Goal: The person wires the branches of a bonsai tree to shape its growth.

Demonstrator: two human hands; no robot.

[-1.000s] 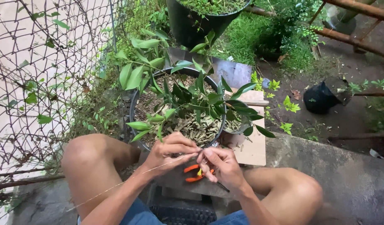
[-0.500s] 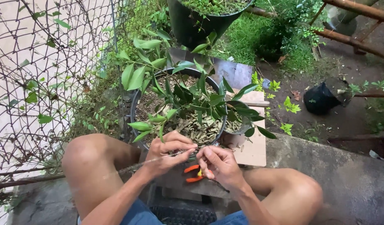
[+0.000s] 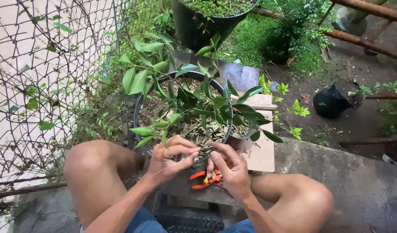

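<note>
A black pot (image 3: 138, 113) holds a leafy green plant (image 3: 198, 101) and dry leaf litter. Both my hands work at the pot's near rim, between my bare knees. My left hand (image 3: 172, 157) has its fingers pinched on a thin wire at the rim, just under a low leaf. My right hand (image 3: 230, 168) faces it, index finger and thumb reaching toward the left fingertips. Its lower fingers curl over orange-handled pliers (image 3: 200, 180). The jaws of the pliers are hidden under the hand.
A wire mesh fence (image 3: 43, 86) runs along the left. A larger black pot (image 3: 194, 26) stands behind, and a board (image 3: 263, 151) lies under the pot on a concrete ledge (image 3: 358, 181). A small black bag (image 3: 332, 101) sits on the soil at right.
Both hands have stayed at the pot's near rim. The left fingers closed tighter and lifted slightly toward the rim; the right hand shifted a little over the orange pliers.
</note>
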